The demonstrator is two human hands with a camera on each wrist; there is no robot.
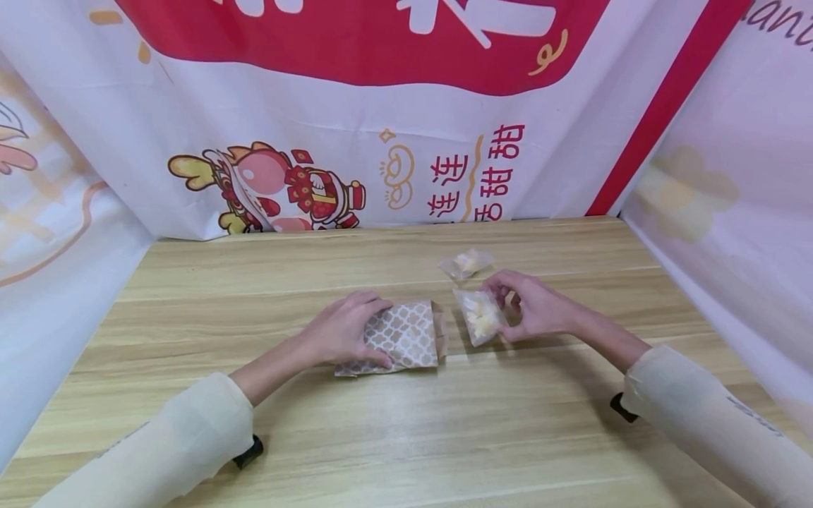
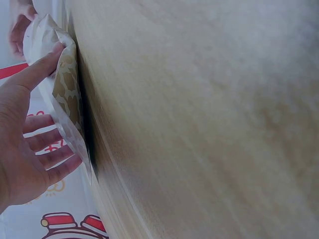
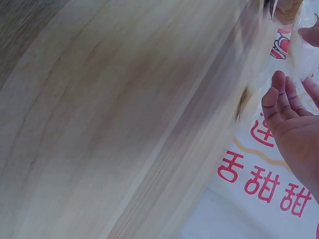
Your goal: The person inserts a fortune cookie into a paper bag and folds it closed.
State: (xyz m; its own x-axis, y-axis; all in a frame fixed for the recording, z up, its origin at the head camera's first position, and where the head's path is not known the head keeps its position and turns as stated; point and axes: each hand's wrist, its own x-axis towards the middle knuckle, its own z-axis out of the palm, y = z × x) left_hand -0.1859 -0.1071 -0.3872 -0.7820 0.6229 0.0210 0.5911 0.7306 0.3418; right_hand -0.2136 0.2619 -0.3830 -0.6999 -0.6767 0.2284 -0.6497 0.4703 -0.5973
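A brown paper bag (image 1: 406, 335) with a white lattice pattern lies on the wooden table, its opening turned to the right. My left hand (image 1: 339, 331) grips its left end, with the thumb along the near side and the fingers at the far side; the left wrist view also shows the thumb pressing the bag (image 2: 68, 92). Just right of the opening, my right hand (image 1: 540, 310) pinches a small clear packet (image 1: 479, 321) of pale yellow pieces, tilted and apart from the bag. In the right wrist view, part of the packet (image 3: 297, 55) shows at the upper right.
A second clear packet (image 1: 466, 263) with similar pale pieces lies behind the right hand. Printed white cloth (image 1: 356, 155) stands along the table's back edge, with more cloth at both sides. The wooden table (image 1: 394, 437) stretches in front of the bag.
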